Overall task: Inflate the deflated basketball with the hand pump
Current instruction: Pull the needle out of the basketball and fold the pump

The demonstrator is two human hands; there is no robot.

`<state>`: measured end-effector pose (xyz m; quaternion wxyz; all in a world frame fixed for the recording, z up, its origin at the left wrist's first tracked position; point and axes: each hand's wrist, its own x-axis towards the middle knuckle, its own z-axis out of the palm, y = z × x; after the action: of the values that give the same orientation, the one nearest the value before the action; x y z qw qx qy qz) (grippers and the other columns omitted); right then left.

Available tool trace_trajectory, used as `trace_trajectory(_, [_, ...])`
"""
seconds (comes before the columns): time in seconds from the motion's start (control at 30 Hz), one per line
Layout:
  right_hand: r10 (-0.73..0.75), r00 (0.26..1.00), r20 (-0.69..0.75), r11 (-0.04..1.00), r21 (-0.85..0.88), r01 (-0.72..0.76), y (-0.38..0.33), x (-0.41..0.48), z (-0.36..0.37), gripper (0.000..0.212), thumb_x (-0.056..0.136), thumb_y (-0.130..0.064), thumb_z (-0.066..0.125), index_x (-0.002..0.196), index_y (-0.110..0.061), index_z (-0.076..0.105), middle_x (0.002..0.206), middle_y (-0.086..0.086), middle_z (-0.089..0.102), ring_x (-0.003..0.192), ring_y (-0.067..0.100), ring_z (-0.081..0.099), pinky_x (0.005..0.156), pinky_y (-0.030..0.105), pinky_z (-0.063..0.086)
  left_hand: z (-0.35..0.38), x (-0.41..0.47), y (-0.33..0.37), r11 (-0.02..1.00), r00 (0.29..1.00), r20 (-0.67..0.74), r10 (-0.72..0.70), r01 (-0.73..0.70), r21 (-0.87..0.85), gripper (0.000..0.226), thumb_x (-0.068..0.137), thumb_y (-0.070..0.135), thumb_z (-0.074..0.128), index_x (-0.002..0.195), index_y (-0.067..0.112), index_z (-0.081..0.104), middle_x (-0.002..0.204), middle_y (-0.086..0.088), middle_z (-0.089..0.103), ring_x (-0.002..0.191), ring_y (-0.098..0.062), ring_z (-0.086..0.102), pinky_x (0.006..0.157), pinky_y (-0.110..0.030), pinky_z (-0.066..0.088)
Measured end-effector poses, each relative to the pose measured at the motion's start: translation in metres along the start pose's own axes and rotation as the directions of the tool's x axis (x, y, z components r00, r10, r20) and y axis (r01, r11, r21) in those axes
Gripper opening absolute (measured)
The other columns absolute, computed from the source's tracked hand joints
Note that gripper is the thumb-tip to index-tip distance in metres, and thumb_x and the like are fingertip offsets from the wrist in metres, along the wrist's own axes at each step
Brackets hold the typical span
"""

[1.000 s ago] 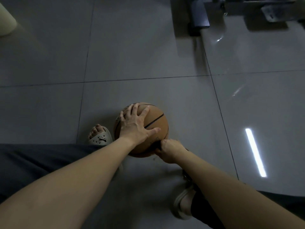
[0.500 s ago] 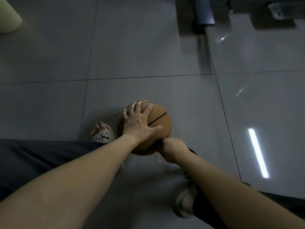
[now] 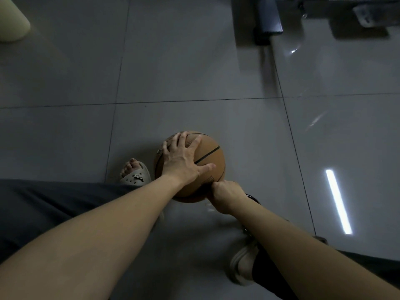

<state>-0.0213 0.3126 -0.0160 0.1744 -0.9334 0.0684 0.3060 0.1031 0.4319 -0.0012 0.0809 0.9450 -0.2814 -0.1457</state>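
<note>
The basketball (image 3: 208, 163) sits on the grey tiled floor (image 3: 194, 72) in front of us, just beside our left sandal (image 3: 136, 176). Being round, it shows no long axis, but its black seam slants up toward the far right. Our left hand (image 3: 181, 162) lies spread over its top, fingers straight and pressing down. Our right hand (image 3: 226, 195) is clenched against its near lower side; whether it pinches anything, we cannot tell.

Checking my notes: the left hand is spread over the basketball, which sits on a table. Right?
Not quite: the head view shows the left hand spread over the basketball, but it sits on the tiled floor, not a table.
</note>
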Motion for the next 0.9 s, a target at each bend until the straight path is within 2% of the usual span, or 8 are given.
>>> trace_trajectory(0.17, [0.029, 1.000, 0.008, 0.999, 0.040, -0.030, -0.003, 0.002, -0.005, 0.020, 0.094, -0.031, 0.048, 0.092, -0.021, 0.065, 0.085, 0.000, 0.065, 0.078, 0.023, 0.063, 0.076, 0.042, 0.057, -0.001, 0.000, -0.001, 1.000, 1.000, 0.006, -0.008, 0.008, 0.000, 0.099, 0.071, 0.091, 0.042, 0.153, 0.043, 0.018, 0.163, -0.006, 0.012, 0.150, -0.030, 0.003, 0.119, -0.061, 0.005])
trace_trajectory(0.37, [0.068, 0.997, 0.021, 0.988, 0.134, -0.070, 0.001, -0.012, -0.008, 0.030, 0.096, -0.038, 0.038, 0.084, -0.020, 0.058, 0.076, 0.000, 0.060, 0.072, 0.023, 0.061, 0.070, 0.039, 0.056, -0.001, 0.002, -0.003, 1.000, 1.000, 0.006, -0.014, 0.015, -0.006, 0.098, 0.071, 0.091, 0.040, 0.153, 0.043, 0.018, 0.163, -0.006, 0.013, 0.150, -0.031, 0.004, 0.119, -0.061, 0.005])
trace_trajectory(0.5, [0.066, 0.998, 0.017, 0.967, 0.246, -0.068, 0.005, -0.022, -0.024, 0.032, 0.094, -0.041, 0.035, 0.093, -0.022, 0.061, 0.084, 0.000, 0.064, 0.076, 0.022, 0.060, 0.072, 0.038, 0.054, -0.003, 0.005, -0.002, 1.000, 1.000, 0.020, -0.016, 0.016, -0.002, 0.100, 0.070, 0.093, 0.039, 0.154, 0.043, 0.018, 0.163, -0.006, 0.013, 0.151, -0.031, 0.004, 0.119, -0.061, 0.005])
trace_trajectory(0.67, [0.042, 0.999, 0.011, 0.943, 0.330, -0.043, 0.007, -0.048, -0.048, 0.033, 0.102, -0.040, 0.037, 0.075, -0.023, 0.047, 0.070, -0.003, 0.051, 0.063, 0.015, 0.049, 0.056, 0.031, 0.036, -0.015, 0.002, -0.005, 0.997, 0.994, 0.088, -0.063, 0.067, -0.042, 0.101, 0.072, 0.092, 0.038, 0.156, 0.041, 0.012, 0.165, -0.005, 0.005, 0.151, -0.031, -0.002, 0.119, -0.061, 0.003])
trace_trajectory(0.7, [0.033, 0.999, 0.014, 0.934, 0.356, -0.036, 0.011, -0.055, -0.052, 0.029, 0.100, -0.040, 0.042, 0.079, -0.023, 0.049, 0.072, -0.004, 0.051, 0.065, 0.014, 0.049, 0.057, 0.030, 0.038, -0.018, 0.001, -0.006, 0.996, 0.990, 0.118, -0.073, 0.078, -0.041, 0.102, 0.073, 0.091, 0.038, 0.156, 0.040, 0.008, 0.165, -0.005, 0.002, 0.152, -0.031, -0.004, 0.120, -0.061, 0.002])
trace_trajectory(0.77, [0.037, 0.998, 0.048, 0.919, 0.391, -0.053, 0.021, -0.068, -0.057, 0.018, 0.094, -0.035, 0.056, 0.101, -0.018, 0.055, 0.088, -0.003, 0.055, 0.079, 0.017, 0.053, 0.069, 0.031, 0.046, -0.024, -0.002, -0.008, 0.996, 0.981, 0.176, -0.085, 0.088, -0.008, 0.106, 0.074, 0.091, 0.039, 0.157, 0.039, 0.001, 0.166, -0.006, -0.003, 0.152, -0.031, -0.006, 0.119, -0.062, 0.002])
trace_trajectory(0.83, [0.061, 0.996, 0.067, 0.893, 0.442, -0.085, 0.031, -0.078, -0.060, 0.036, 0.087, -0.024, 0.064, 0.119, -0.015, 0.051, 0.099, -0.003, 0.052, 0.092, 0.018, 0.054, 0.078, 0.030, 0.047, -0.029, -0.008, -0.007, 0.996, 0.974, 0.210, -0.090, 0.082, 0.046, 0.109, 0.074, 0.090, 0.041, 0.158, 0.036, -0.002, 0.166, -0.008, -0.006, 0.152, -0.033, -0.007, 0.119, -0.063, 0.002])
trace_trajectory(0.9, [0.070, 0.996, 0.050, 0.868, 0.489, -0.086, 0.037, -0.086, -0.061, 0.046, 0.084, -0.017, 0.067, 0.126, -0.015, 0.048, 0.101, -0.003, 0.051, 0.092, 0.017, 0.053, 0.078, 0.028, 0.046, -0.032, -0.014, -0.006, 0.994, 0.976, 0.204, -0.076, 0.057, 0.098, 0.109, 0.076, 0.088, 0.044, 0.159, 0.032, 0.000, 0.166, -0.010, -0.004, 0.152, -0.034, -0.004, 0.120, -0.061, 0.004])
